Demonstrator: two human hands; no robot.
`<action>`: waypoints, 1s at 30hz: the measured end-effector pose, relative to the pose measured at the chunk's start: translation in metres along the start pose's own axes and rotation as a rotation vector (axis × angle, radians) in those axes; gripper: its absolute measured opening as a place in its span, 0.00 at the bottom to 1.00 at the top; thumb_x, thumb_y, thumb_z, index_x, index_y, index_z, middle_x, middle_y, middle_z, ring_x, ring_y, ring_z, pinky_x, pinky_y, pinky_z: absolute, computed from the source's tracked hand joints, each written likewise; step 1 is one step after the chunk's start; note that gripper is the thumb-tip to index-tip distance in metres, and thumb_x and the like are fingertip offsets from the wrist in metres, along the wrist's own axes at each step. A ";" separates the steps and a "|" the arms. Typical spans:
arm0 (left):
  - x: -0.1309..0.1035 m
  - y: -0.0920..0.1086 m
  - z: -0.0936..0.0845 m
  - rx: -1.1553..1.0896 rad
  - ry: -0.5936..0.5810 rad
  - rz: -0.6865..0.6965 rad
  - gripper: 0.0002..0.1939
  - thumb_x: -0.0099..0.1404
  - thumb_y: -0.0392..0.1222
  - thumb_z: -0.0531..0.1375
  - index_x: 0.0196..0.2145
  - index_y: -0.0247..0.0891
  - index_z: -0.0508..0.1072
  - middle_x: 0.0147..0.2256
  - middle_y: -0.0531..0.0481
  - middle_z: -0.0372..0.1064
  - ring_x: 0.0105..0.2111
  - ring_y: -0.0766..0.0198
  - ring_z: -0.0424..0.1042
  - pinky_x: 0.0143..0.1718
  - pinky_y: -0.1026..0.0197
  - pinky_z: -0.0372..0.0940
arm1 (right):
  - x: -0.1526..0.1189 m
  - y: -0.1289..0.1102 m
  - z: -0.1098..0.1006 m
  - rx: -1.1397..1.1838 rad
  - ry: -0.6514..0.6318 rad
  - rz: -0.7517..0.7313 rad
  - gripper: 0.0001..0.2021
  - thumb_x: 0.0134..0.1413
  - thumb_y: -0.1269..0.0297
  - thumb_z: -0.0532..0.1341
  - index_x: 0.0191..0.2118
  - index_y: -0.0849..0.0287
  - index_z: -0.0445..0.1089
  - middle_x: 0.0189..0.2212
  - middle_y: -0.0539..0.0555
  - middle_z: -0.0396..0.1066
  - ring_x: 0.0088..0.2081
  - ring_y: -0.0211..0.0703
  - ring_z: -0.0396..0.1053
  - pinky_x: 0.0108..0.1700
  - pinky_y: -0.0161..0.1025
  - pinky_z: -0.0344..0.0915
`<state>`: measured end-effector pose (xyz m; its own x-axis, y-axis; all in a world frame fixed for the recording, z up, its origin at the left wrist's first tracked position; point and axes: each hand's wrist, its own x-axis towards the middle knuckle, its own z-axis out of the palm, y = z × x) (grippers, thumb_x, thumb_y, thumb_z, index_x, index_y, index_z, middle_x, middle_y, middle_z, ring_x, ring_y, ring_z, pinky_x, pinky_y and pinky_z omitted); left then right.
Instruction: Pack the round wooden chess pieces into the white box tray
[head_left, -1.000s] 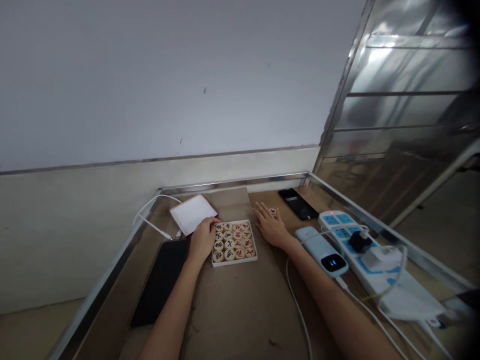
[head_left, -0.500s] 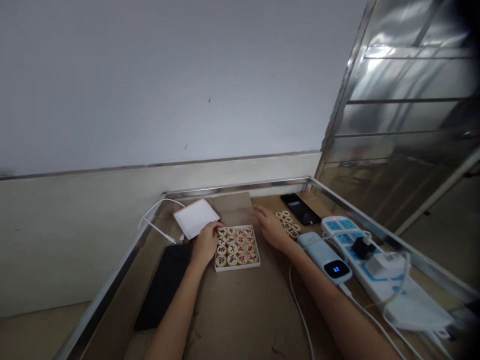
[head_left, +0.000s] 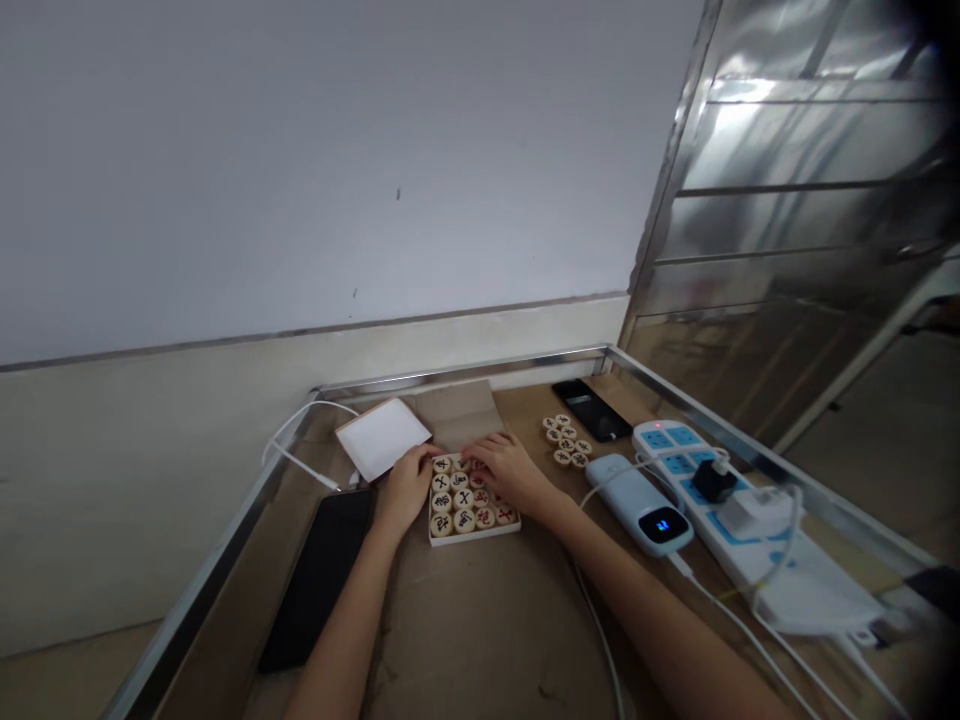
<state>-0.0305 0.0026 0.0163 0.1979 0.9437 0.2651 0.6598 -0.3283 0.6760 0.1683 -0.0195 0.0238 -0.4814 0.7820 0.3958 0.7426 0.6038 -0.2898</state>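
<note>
A shallow white box (head_left: 476, 538) holds rows of round Chinese chess pieces (head_left: 463, 497) with black characters on the left and red ones on the right. My left hand (head_left: 406, 488) rests against the box's upper left side, its fingers bent around the corner. Over the upper right of the box lies my right hand (head_left: 511, 470), fingers spread and fingertips touching pieces in the top rows, several of which it hides. No piece shows lifted in it. Outside the box, a loose group of several pieces (head_left: 566, 444) lies to the right of my right hand.
A white box lid (head_left: 382, 438) lies behind my left hand, beside a white cable. A black tablet-like device (head_left: 319, 580) is at left. On the right are a phone (head_left: 592, 410), a light blue power bank (head_left: 637, 505) and a power strip (head_left: 750, 530) with cables. Metal rails edge the table.
My right hand has moved left from beside the box onto the pieces in its upper part. My left hand stays at the box's left side. The view has shifted slightly.
</note>
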 end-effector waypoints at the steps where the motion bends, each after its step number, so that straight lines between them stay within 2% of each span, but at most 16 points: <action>1: 0.000 0.000 0.000 0.000 -0.002 -0.006 0.14 0.60 0.33 0.47 0.36 0.36 0.71 0.38 0.47 0.72 0.41 0.60 0.69 0.47 0.57 0.61 | 0.000 -0.001 0.000 0.003 0.001 -0.020 0.17 0.53 0.72 0.58 0.49 0.55 0.67 0.47 0.53 0.70 0.49 0.43 0.61 0.52 0.43 0.52; 4: 0.001 0.001 -0.001 -0.011 -0.022 -0.024 0.14 0.60 0.33 0.47 0.36 0.36 0.71 0.39 0.47 0.72 0.42 0.60 0.69 0.48 0.58 0.61 | 0.000 -0.002 0.001 0.011 -0.031 -0.088 0.21 0.54 0.76 0.55 0.53 0.52 0.64 0.49 0.51 0.68 0.50 0.40 0.61 0.52 0.41 0.52; 8: 0.001 0.002 -0.001 -0.029 -0.025 -0.035 0.14 0.61 0.35 0.47 0.36 0.35 0.71 0.39 0.46 0.72 0.42 0.60 0.69 0.48 0.57 0.60 | 0.000 -0.002 0.000 -0.019 -0.042 -0.045 0.14 0.55 0.70 0.57 0.48 0.53 0.68 0.45 0.52 0.70 0.48 0.43 0.62 0.52 0.44 0.50; 13: 0.001 -0.001 0.000 -0.055 -0.037 -0.041 0.14 0.61 0.37 0.47 0.36 0.36 0.71 0.39 0.46 0.72 0.42 0.59 0.69 0.47 0.57 0.61 | -0.002 0.005 -0.009 -0.033 0.091 0.140 0.18 0.58 0.65 0.55 0.54 0.51 0.63 0.46 0.54 0.68 0.48 0.44 0.61 0.50 0.43 0.50; 15: 0.001 -0.001 0.000 -0.058 -0.031 -0.044 0.14 0.61 0.37 0.47 0.36 0.36 0.71 0.39 0.46 0.72 0.41 0.59 0.69 0.47 0.57 0.61 | -0.003 0.012 -0.014 -0.078 0.130 0.264 0.15 0.59 0.64 0.54 0.52 0.51 0.65 0.46 0.55 0.67 0.48 0.44 0.61 0.49 0.43 0.50; 18: 0.001 0.000 0.000 -0.063 -0.030 -0.044 0.13 0.60 0.37 0.48 0.36 0.36 0.72 0.38 0.46 0.72 0.41 0.59 0.69 0.47 0.57 0.61 | -0.007 0.025 -0.019 -0.200 0.098 0.419 0.12 0.59 0.63 0.54 0.46 0.54 0.70 0.44 0.57 0.68 0.46 0.46 0.62 0.47 0.43 0.49; 20: 0.001 0.000 0.000 -0.067 -0.035 -0.041 0.13 0.60 0.37 0.48 0.36 0.36 0.72 0.38 0.46 0.72 0.41 0.59 0.69 0.47 0.57 0.61 | -0.011 0.033 -0.020 -0.286 0.068 0.467 0.11 0.58 0.63 0.54 0.44 0.55 0.71 0.42 0.57 0.69 0.45 0.47 0.61 0.47 0.44 0.48; 23: 0.001 0.001 -0.001 -0.065 -0.034 -0.048 0.13 0.60 0.37 0.48 0.36 0.36 0.72 0.38 0.46 0.72 0.41 0.59 0.69 0.47 0.57 0.61 | -0.018 0.043 -0.020 -0.386 0.053 0.481 0.11 0.58 0.66 0.53 0.41 0.57 0.72 0.41 0.58 0.70 0.46 0.49 0.60 0.46 0.46 0.47; 26: 0.001 0.003 -0.001 -0.064 -0.035 -0.057 0.13 0.60 0.35 0.49 0.35 0.36 0.72 0.38 0.47 0.73 0.41 0.60 0.70 0.47 0.58 0.61 | -0.021 0.047 -0.020 -0.421 0.057 0.478 0.13 0.57 0.71 0.51 0.38 0.58 0.73 0.46 0.59 0.69 0.48 0.51 0.58 0.45 0.47 0.48; 30: 0.000 0.002 0.000 -0.048 -0.039 -0.071 0.14 0.60 0.34 0.48 0.36 0.36 0.72 0.39 0.47 0.73 0.41 0.60 0.70 0.47 0.58 0.61 | -0.015 0.039 -0.022 -0.257 0.097 0.389 0.14 0.57 0.72 0.53 0.42 0.53 0.73 0.50 0.54 0.67 0.49 0.49 0.58 0.47 0.47 0.50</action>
<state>-0.0290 0.0019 0.0181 0.1803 0.9652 0.1894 0.6378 -0.2613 0.7246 0.2144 -0.0109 0.0254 -0.1086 0.9171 0.3835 0.9560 0.2021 -0.2126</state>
